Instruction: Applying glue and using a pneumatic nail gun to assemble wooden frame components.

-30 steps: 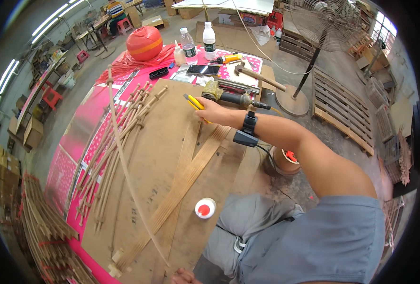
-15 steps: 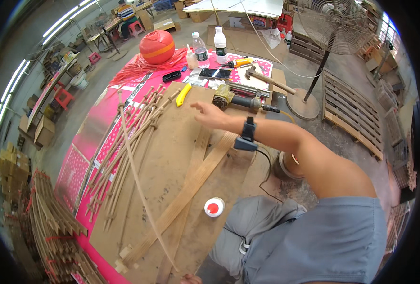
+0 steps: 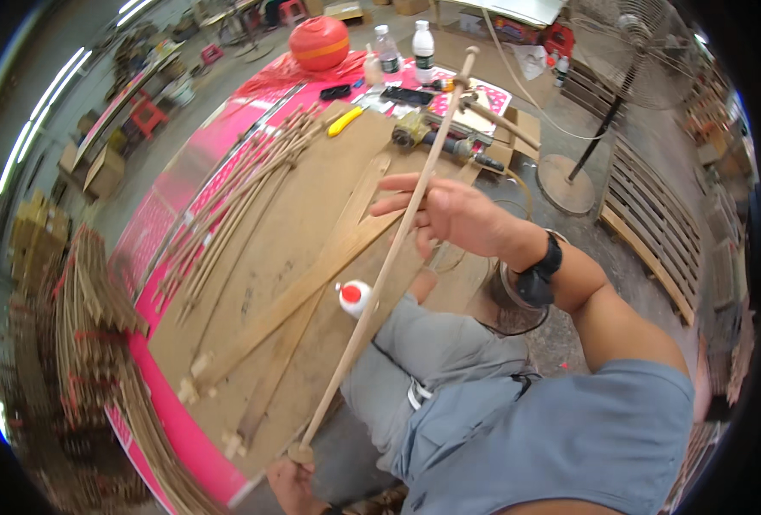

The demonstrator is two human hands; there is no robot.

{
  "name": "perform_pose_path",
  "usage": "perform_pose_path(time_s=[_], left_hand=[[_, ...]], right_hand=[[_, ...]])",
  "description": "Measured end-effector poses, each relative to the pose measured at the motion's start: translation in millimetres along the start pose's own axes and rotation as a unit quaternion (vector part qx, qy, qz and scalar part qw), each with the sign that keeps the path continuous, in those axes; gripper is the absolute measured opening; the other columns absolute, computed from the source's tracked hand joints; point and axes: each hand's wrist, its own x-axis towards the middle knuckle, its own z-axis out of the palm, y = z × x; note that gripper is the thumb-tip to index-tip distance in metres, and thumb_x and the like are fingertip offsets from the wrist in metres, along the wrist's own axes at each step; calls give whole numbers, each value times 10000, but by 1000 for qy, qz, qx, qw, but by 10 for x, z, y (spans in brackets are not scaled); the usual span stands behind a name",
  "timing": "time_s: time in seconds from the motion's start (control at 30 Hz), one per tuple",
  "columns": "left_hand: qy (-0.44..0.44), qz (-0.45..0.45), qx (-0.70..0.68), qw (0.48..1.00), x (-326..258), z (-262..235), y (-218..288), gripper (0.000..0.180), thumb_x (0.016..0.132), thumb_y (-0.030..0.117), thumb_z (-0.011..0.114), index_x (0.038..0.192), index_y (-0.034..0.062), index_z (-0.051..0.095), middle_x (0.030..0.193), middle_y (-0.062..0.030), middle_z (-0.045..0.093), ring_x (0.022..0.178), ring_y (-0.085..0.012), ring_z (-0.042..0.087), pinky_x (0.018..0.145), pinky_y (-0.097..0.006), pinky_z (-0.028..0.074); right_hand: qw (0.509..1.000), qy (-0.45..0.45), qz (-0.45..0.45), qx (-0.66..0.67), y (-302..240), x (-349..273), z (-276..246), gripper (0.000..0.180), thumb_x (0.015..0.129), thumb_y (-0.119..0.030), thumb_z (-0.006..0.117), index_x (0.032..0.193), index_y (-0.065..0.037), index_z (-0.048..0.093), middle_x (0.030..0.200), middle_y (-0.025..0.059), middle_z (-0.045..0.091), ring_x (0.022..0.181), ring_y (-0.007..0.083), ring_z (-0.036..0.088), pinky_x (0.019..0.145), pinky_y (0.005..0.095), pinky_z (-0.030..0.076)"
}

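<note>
Here the wooden stick (image 3: pixel 389 257) slants away just right of the bottle (image 3: pixel 356 298), its near end gripped by the left hand (image 3: pixel 293 482), while beyond the bottle the right hand (image 3: pixel 466 221) spreads loose fingers behind it.

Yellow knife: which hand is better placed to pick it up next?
Probably the right. The right hand is nearer the yellow knife, its fingers spread rather than closed; the left hand grips the lower end of the stick, farther away.
</note>
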Motion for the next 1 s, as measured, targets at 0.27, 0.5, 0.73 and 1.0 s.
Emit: perform_pose_path(time_s=[0.27, 0.5, 0.73, 1.0], left_hand=[[373, 131, 237, 887, -148, 185, 243, 306, 1056, 275, 601, 1120, -18, 664, 1041, -129, 694, 854, -227, 620, 866, -382, 506], [215, 470, 596, 614, -140, 1494, 641, 371, 948, 82, 729, 1305, 14, 658, 1239, -170, 660, 1143, -331, 614, 985, -435, 479], [191, 510, 519, 659, 400, 1534, 477, 270, 904, 23, 750, 1174, 34, 736, 1071, -136, 729, 1000, -340, 675, 903, -441, 520], [113, 494, 510, 695, 850, 1422, 401, 284, 866, -24, 769, 1143, 38, 746, 975, -154, 726, 915, -326, 693, 809, -401, 546]], right_hand=[[993, 119, 23, -5, 223, -297, 212, 301, 1098, -230, 566, 1283, 5, 603, 1162, 141, 710, 1040, 220, 726, 913, 342, 611], [994, 111, -11, -22, 461, -267, 832, 283, 1077, -235, 617, 1214, 11, 629, 1124, 127, 716, 973, 200, 741, 887, 318, 625], [998, 55, 13, 35, 659, -156, 1072, 292, 1078, -248, 618, 1220, 6, 633, 1099, 102, 720, 953, 183, 739, 845, 311, 630], [994, 72, 86, -20, 780, -144, 694, 337, 1084, -234, 603, 1297, 26, 631, 1149, 103, 708, 936, 183, 735, 831, 319, 627]])
